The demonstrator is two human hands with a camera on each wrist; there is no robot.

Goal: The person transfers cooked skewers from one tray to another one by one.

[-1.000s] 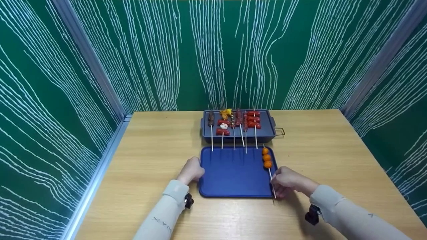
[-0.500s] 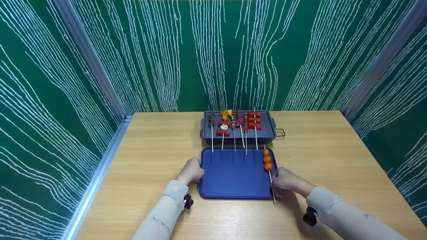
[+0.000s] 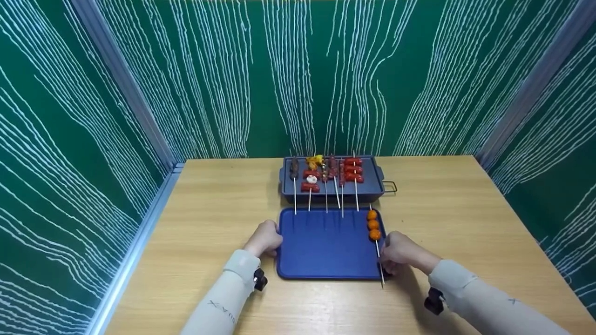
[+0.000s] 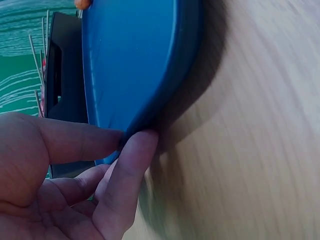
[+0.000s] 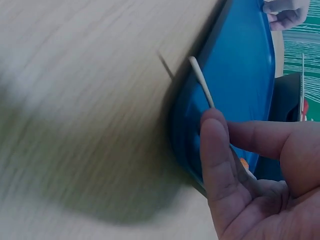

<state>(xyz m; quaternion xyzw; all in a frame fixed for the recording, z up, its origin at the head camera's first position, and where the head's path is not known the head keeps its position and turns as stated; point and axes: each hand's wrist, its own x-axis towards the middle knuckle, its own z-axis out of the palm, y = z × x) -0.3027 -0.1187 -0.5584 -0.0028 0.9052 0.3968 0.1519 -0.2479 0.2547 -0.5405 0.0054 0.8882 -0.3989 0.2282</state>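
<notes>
At a pale wooden bench, we see a person's left hand pinching the left rim of a blue tray, while the right hand pinches the bare stick of a skewer of three orange balls, thumb and fingers drawn narrow about the wood. The skewer runs along the tray's right side, balls at the far end, stick reaching past the near rim; whether the balls touch the tray, we cannot tell. Just beyond, a dark grill pan bears more skewers, their sticks pointing toward the tray.

The step in hand, we judge, is managing that skewer at the tray's edge. We would keep the pinch light and steady, let the left hand brace the tray against sliding, and hold the stick in line with the right rim. A twist could roll the balls; an overhanging stick could snag.
</notes>
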